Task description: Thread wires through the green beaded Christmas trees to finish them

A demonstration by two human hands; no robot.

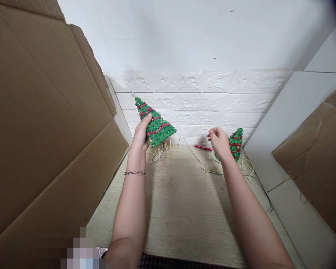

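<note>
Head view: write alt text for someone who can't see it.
The left hand holds a tilted, green-and-red Christmas tree with loose strands trailing below; the right hand appears to pinch a thin strand. A second tree and a red pen-shaped object are nearby.

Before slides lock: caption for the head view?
Left hand holds a tilted, triangular, red-garlanded green tree; right hand pinches a thin pale strand beside a second red-garlanded green tree.
</note>
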